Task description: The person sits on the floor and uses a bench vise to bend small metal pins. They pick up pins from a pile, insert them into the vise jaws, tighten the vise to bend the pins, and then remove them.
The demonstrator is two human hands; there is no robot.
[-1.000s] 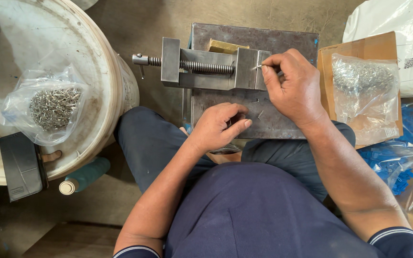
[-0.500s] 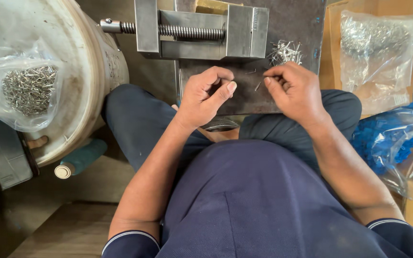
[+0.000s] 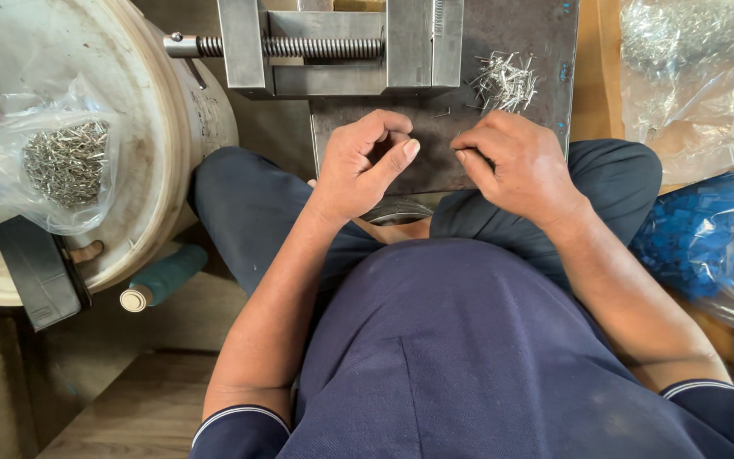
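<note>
While a second ago the right hand (image 3: pixel 520 166) was up at the vise (image 3: pixel 337 47) with a pin, it now rests curled on the near part of the steel plate (image 3: pixel 435 174), its fingertips pinched together; whether they grip a pin cannot be told. The left hand (image 3: pixel 367 161) is loosely curled beside it, thumb against forefinger, what it holds hidden. A loose pile of metal pins (image 3: pixel 505 81) lies on the plate just beyond the right hand. A clear bag of pins (image 3: pixel 57 161) sits on the white bucket lid (image 3: pixel 159 170) at left; another clear bag (image 3: pixel 690 76) lies in a cardboard box at right, blue bagged parts (image 3: pixel 707 238) below it.
</note>
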